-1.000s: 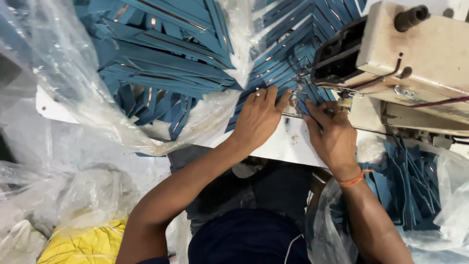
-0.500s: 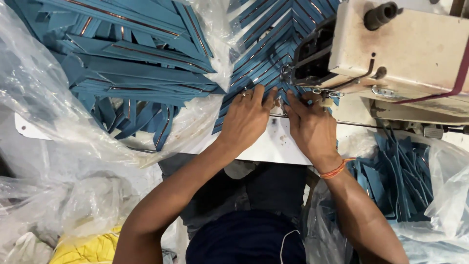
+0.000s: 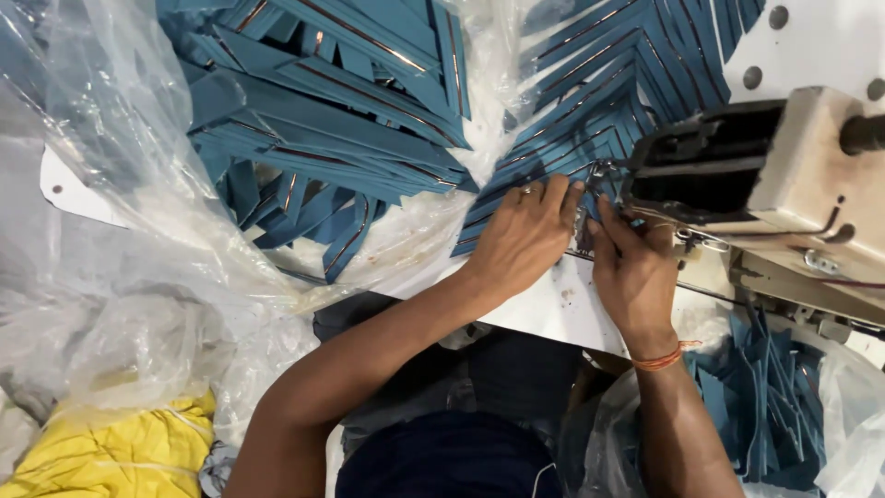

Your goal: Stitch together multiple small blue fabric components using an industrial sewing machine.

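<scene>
My left hand [image 3: 524,242] lies flat, fingers together, pressing a blue fabric strip [image 3: 516,198] onto the white sewing table [image 3: 544,309] beside the needle area. A ring shows on one finger. My right hand [image 3: 634,272], with an orange thread band at the wrist, pinches the same piece right under the head of the cream sewing machine [image 3: 784,184]. The fingertips of both hands almost meet at the presser foot, which is mostly hidden by them.
Piles of blue strips [image 3: 332,120] fill clear plastic bags [image 3: 111,231] at the left and top. More blue pieces [image 3: 765,397] sit in a bag at the lower right. Yellow cloth [image 3: 111,452] lies at the lower left.
The view has moved in closer to the needle area. Both hands stay on the blue piece at the machine, their fingertips drawn closer together.
</scene>
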